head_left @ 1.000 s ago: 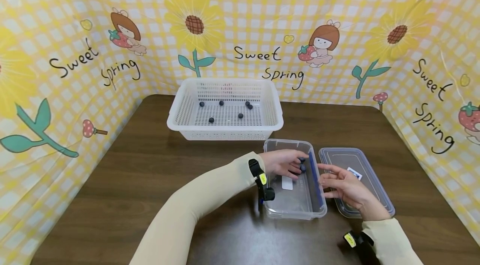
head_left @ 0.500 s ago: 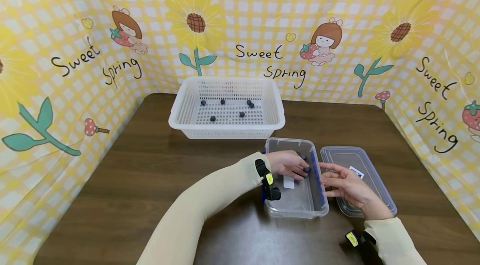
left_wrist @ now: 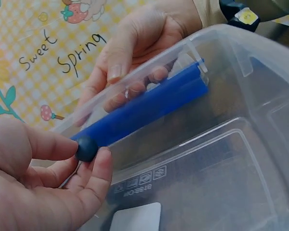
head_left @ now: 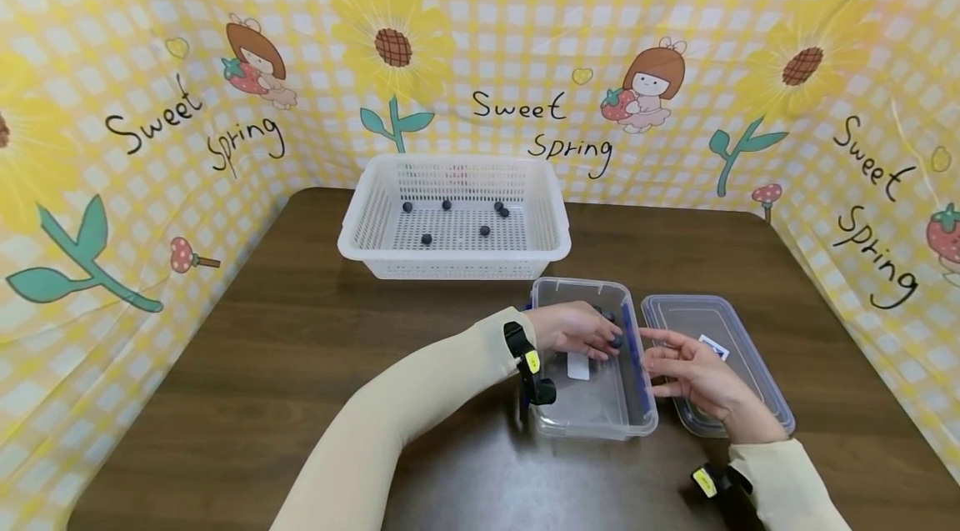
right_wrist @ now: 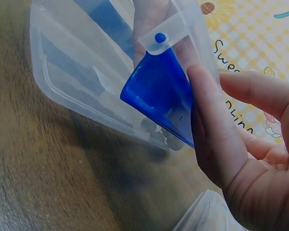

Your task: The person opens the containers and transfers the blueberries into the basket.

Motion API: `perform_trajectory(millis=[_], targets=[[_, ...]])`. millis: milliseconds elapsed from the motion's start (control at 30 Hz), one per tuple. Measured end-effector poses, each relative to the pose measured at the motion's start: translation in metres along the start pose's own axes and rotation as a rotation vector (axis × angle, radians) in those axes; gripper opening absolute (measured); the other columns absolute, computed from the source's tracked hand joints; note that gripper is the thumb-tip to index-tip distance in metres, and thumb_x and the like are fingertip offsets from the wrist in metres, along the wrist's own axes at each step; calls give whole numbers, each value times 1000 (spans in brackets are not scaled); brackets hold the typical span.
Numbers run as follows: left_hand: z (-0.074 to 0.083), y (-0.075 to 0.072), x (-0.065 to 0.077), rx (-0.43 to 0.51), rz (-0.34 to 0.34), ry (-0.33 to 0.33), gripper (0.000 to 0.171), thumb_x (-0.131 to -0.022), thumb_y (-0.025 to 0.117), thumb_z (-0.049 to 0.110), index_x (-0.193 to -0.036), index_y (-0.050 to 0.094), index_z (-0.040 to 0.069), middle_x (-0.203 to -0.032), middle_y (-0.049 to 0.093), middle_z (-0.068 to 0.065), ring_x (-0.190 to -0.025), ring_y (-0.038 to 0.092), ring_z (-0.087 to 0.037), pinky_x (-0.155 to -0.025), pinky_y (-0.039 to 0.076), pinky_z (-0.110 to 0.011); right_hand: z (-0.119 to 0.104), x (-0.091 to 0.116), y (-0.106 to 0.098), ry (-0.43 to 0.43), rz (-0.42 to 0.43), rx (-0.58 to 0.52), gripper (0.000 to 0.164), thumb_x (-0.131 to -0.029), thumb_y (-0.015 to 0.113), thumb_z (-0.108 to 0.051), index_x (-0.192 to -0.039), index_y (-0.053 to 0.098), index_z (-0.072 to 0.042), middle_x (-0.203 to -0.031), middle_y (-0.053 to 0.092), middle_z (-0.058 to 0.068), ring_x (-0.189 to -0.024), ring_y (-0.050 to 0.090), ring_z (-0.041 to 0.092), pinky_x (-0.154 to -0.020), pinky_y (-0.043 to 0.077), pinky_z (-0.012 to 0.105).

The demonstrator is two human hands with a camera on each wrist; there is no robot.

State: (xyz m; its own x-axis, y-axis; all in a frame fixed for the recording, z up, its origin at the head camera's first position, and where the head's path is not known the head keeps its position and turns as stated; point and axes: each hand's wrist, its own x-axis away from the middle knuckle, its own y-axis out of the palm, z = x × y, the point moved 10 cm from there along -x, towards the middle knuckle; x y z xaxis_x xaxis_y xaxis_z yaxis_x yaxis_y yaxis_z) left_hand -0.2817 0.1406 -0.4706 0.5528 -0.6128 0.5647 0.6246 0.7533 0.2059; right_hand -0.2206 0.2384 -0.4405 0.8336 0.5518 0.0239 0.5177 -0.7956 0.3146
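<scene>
In the head view my left hand [head_left: 576, 328] reaches into a clear plastic food container [head_left: 585, 413] with blue side latches. Thumb and fingertips pinch a dark blueberry [left_wrist: 86, 148], seen close up in the left wrist view. Other blueberries [head_left: 608, 316] sit at the container's far end, partly hidden behind that hand. My right hand [head_left: 696, 378] is at the container's right wall, its fingers touching the outside by the hanging blue latch [right_wrist: 156, 86]. In the right wrist view its thumb lies along the latch, without wrapping round the wall.
A white perforated basket [head_left: 453, 267] with several blueberries spread over its bottom stands behind, left of the container. The container's clear lid [head_left: 742, 364] lies on the brown table [head_left: 262, 373], partly behind my right hand. A patterned yellow cloth [head_left: 480, 39] encloses the back and sides.
My left hand has shifted slightly right and nearer inside the container, now pinching a blueberry close to the right wall. The right hand has stayed at the wall. Basket and lid have not moved.
</scene>
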Motion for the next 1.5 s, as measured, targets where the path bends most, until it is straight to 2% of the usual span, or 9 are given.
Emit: perform_trajectory(millis=[333, 533, 667, 833, 1000, 1200, 1267, 1333, 1500], targets=[[18, 1, 14, 18, -31, 99, 32, -101, 44, -7, -131, 54, -14, -103, 65, -20, -86, 61, -21, -63, 52, -23, -1, 1, 1, -3, 1, -1, 42, -100, 47, 9, -130, 60, -18, -102, 70, 6, -92, 70, 18, -79, 60, 36], [32, -3, 27, 15, -26, 174, 33, -100, 45, -9, -132, 53, -14, -125, 60, -32, -103, 64, -28, -67, 52, -23, -3, 1, -1, -1, 12, 10, 40, -101, 49, 8, -129, 60, -18, -101, 70, 6, -91, 70, 17, -79, 60, 35], [40, -7, 34, 37, -60, 197, 35, -102, 43, -8, -136, 49, -14, -136, 52, -33, -114, 61, -32, -70, 53, -22, -1, 0, -1, 0, 13, 11, 40, -101, 48, 8, -129, 60, -18, -101, 70, 5, -91, 70, 16, -79, 60, 35], [56, -17, 45, 46, -60, 237, 36, -103, 44, -5, -138, 48, -12, -138, 51, -31, -128, 53, -37, -80, 53, -25, 2, 1, -3, 4, 34, 23, 42, -100, 49, 8, -128, 60, -20, -101, 69, 5, -90, 70, 16, -78, 60, 35], [76, -33, 57, 67, -40, 298, 36, -103, 46, -3, -138, 48, -12, -137, 51, -33, -116, 61, -32, -86, 54, -28, 2, 2, -4, 6, 47, 33, 42, -100, 49, 8, -128, 60, -21, -101, 69, 5, -90, 69, 16, -77, 61, 35], [108, -59, 78, 146, -5, 404, 38, -102, 45, -6, -139, 46, -12, -133, 55, -29, -97, 63, -20, -82, 54, -24, 1, 2, -1, -3, 39, 21, 43, -99, 49, 9, -129, 59, -20, -101, 69, 6, -90, 70, 16, -78, 60, 35], [117, -71, 86, 174, 22, 435, 38, -102, 46, -6, -140, 45, -12, -133, 55, -28, -100, 64, -21, -83, 54, -24, 1, 2, -1, -6, 39, 20, 43, -99, 49, 10, -129, 59, -19, -101, 69, 6, -90, 70, 16, -77, 60, 35], [124, -84, 94, 196, 54, 460, 39, -102, 46, -7, -140, 45, -12, -136, 53, -28, -109, 63, -26, -90, 54, -27, 1, 1, -1, -5, 40, 23, 43, -99, 49, 10, -129, 59, -19, -101, 69, 6, -90, 70, 16, -77, 60, 35], [130, -121, 106, 235, 133, 501, 41, -102, 44, -8, -143, 43, -10, -143, 45, -31, -127, 53, -34, -111, 41, -39, 1, 1, -1, 1, 49, 32, 42, -99, 50, 9, -129, 60, -20, -100, 69, 6, -90, 70, 16, -77, 60, 35]])
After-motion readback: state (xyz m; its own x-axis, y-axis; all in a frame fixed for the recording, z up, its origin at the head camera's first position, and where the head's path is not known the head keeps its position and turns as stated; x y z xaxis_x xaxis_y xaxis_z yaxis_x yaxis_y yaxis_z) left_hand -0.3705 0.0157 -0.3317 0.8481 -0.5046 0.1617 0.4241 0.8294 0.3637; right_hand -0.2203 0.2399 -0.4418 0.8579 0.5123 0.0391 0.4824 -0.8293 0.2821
